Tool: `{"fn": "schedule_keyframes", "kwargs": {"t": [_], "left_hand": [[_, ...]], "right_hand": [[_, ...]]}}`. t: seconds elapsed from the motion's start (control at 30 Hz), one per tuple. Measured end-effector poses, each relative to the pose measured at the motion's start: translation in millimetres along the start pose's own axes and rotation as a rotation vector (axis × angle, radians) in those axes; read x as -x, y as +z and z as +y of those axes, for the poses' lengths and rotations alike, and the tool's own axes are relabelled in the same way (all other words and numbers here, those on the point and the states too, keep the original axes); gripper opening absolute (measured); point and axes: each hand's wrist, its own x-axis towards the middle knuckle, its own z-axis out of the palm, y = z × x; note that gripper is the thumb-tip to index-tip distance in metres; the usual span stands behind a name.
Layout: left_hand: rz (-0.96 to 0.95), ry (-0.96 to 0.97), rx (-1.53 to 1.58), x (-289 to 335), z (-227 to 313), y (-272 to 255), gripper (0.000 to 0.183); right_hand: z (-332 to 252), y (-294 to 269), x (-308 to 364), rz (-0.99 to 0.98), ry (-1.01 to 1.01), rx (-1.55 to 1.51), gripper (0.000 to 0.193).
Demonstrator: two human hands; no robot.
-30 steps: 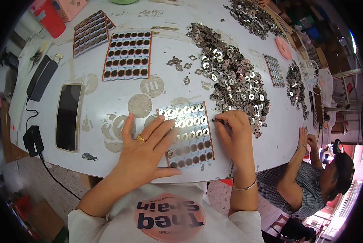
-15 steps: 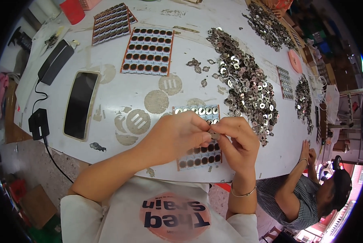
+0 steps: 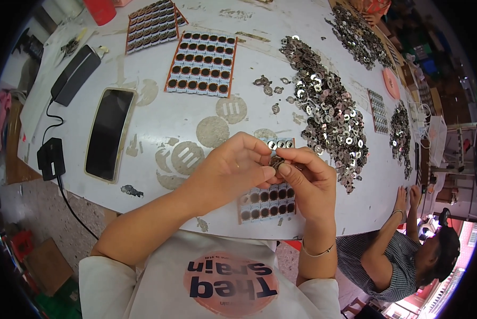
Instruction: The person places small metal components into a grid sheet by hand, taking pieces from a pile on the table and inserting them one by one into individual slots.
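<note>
My left hand (image 3: 232, 164) and my right hand (image 3: 312, 179) meet above a panel of round parts (image 3: 267, 204) near the table's front edge. Between their fingertips are small round metal pieces (image 3: 276, 161), partly covered by the thumbs; how many cannot be told. Both hands are closed in a pinch around them. On the panel, the near rows show dark discs and the visible part of the far row shows shiny metal tops; my hands hide its middle. Right of my hands spreads a long pile of flat metal pieces (image 3: 331, 119).
Another panel of dark discs (image 3: 202, 64) lies further off, with stacked panels (image 3: 152, 24) behind it. A phone (image 3: 109, 135) and a black device (image 3: 74, 77) are at the left. A co-worker (image 3: 392, 255) works at the right edge, near a pink dish (image 3: 391, 83).
The whole view has shifted slightly, so the table's things sit a little further right. My hands stay together over the panel, my fingers regripping the small metal pieces.
</note>
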Motion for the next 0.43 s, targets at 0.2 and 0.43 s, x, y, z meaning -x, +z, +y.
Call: {"fn": "schedule_keyframes", "kwargs": {"t": [0.2,0.43], "left_hand": [[-0.019,-0.044,-0.057,-0.7,6.9,2.6,0.033],[0.002,-0.083,0.033,-1.4,-3.7,-7.4,0.032]], "right_hand": [[11.9,-4.4,2.7,0.000,0.010,-0.029,0.027],[4.1,1.3,5.2,-0.067,-0.113,0.296,0.033]]}}
